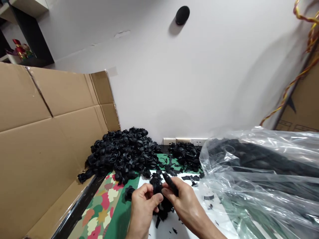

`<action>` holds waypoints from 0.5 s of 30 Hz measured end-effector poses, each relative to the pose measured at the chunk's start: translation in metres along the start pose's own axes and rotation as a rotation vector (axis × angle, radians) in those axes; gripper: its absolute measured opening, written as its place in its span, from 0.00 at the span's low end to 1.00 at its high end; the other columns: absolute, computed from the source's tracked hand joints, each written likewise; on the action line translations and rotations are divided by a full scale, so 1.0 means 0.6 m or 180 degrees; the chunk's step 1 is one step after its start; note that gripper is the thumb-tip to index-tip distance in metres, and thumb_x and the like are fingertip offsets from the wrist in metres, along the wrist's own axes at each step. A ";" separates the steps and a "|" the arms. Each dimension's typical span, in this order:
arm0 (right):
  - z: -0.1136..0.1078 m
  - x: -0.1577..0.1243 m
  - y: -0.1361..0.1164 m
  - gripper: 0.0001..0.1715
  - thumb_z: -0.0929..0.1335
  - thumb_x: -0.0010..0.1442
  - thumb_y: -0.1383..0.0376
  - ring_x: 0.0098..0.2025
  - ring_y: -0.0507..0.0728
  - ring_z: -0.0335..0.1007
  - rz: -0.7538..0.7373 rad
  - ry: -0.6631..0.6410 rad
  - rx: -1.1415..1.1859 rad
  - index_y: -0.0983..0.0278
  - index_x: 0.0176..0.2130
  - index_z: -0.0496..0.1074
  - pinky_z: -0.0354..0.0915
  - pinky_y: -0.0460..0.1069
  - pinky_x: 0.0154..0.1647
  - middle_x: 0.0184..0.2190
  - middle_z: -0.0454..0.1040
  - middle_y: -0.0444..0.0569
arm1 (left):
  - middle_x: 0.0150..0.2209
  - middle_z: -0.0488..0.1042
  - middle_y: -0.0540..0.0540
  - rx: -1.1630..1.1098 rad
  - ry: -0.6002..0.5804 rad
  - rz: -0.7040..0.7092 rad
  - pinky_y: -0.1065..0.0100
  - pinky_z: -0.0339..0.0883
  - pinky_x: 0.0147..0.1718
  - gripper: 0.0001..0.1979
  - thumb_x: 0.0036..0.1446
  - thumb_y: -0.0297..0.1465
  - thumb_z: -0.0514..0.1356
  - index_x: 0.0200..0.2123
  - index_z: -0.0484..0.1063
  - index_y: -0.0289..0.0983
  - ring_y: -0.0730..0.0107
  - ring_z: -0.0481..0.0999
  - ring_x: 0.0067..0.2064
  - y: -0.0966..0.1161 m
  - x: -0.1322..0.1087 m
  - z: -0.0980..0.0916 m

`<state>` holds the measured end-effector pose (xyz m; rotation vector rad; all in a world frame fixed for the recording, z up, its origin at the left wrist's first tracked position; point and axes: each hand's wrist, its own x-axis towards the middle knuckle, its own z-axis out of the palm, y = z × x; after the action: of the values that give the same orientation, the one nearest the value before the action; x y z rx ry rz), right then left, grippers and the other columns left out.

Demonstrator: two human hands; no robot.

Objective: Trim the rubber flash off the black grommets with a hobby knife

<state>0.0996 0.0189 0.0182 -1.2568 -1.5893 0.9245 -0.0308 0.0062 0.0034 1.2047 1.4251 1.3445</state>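
Left hand (143, 205), fingers pinching a black part (156, 182) over the white sheet (217, 214), could be jabbed if the dark rod (170, 183) the right hand (187, 200) grasps slips under hard pressure.

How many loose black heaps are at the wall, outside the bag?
2: the big heap beside the cardboard, and the small heap by the sockets. More may be hidden behind the bag.
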 end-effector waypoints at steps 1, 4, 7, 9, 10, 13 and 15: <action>0.003 0.001 0.001 0.05 0.63 0.50 0.68 0.28 0.58 0.69 -0.0065 0.0038 -0.0139 0.63 0.24 0.67 0.63 0.49 0.28 0.24 0.72 0.48 | 0.15 0.57 0.58 -0.0014 0.0026 0.0001 0.74 0.52 0.16 0.12 0.39 0.30 0.63 0.17 0.60 0.38 0.76 0.58 0.17 -0.001 -0.002 0.001; 0.006 0.002 0.014 0.06 0.63 0.50 0.70 0.28 0.58 0.67 -0.0326 0.0115 -0.0398 0.62 0.23 0.65 0.62 0.49 0.27 0.24 0.70 0.48 | 0.19 0.60 0.55 0.0010 0.0160 0.0278 0.73 0.57 0.20 0.09 0.37 0.24 0.63 0.16 0.64 0.37 0.74 0.61 0.21 -0.003 -0.010 -0.001; 0.007 -0.003 0.034 0.07 0.62 0.53 0.72 0.30 0.57 0.68 -0.0949 0.0199 -0.0432 0.61 0.30 0.67 0.64 0.48 0.29 0.29 0.69 0.49 | 0.24 0.65 0.52 0.0169 0.0240 0.0818 0.73 0.61 0.25 0.05 0.40 0.21 0.62 0.20 0.72 0.37 0.70 0.66 0.27 -0.011 -0.020 -0.001; 0.009 -0.009 0.048 0.08 0.61 0.55 0.72 0.29 0.55 0.67 -0.1365 0.0275 -0.0553 0.61 0.30 0.65 0.65 0.46 0.28 0.30 0.67 0.48 | 0.27 0.67 0.50 0.0311 0.0337 0.1138 0.71 0.64 0.29 0.07 0.43 0.21 0.62 0.23 0.75 0.39 0.67 0.69 0.30 -0.020 -0.027 0.001; 0.011 -0.012 0.054 0.08 0.60 0.56 0.72 0.28 0.54 0.67 -0.1486 0.0317 -0.0645 0.61 0.29 0.64 0.64 0.45 0.27 0.29 0.66 0.47 | 0.29 0.69 0.49 0.0373 0.0424 0.1278 0.71 0.65 0.31 0.08 0.44 0.20 0.62 0.24 0.76 0.39 0.65 0.70 0.32 -0.026 -0.030 0.004; 0.017 -0.019 0.070 0.11 0.58 0.55 0.75 0.27 0.53 0.67 -0.1701 0.0433 -0.0801 0.60 0.30 0.63 0.63 0.44 0.25 0.31 0.65 0.47 | 0.33 0.71 0.47 0.0462 0.0666 0.1549 0.70 0.66 0.33 0.09 0.45 0.21 0.61 0.25 0.76 0.41 0.63 0.72 0.35 -0.045 -0.035 0.013; 0.020 -0.020 0.081 0.13 0.57 0.53 0.77 0.26 0.53 0.66 -0.1794 0.0397 -0.0797 0.60 0.30 0.63 0.62 0.44 0.24 0.29 0.65 0.47 | 0.35 0.71 0.45 0.0458 0.0706 0.1595 0.69 0.66 0.33 0.07 0.47 0.23 0.62 0.25 0.76 0.41 0.62 0.72 0.35 -0.054 -0.036 0.017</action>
<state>0.1049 0.0171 -0.0331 -0.9220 -1.8574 0.2945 -0.0195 -0.0120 -0.0310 1.6230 1.4461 1.7827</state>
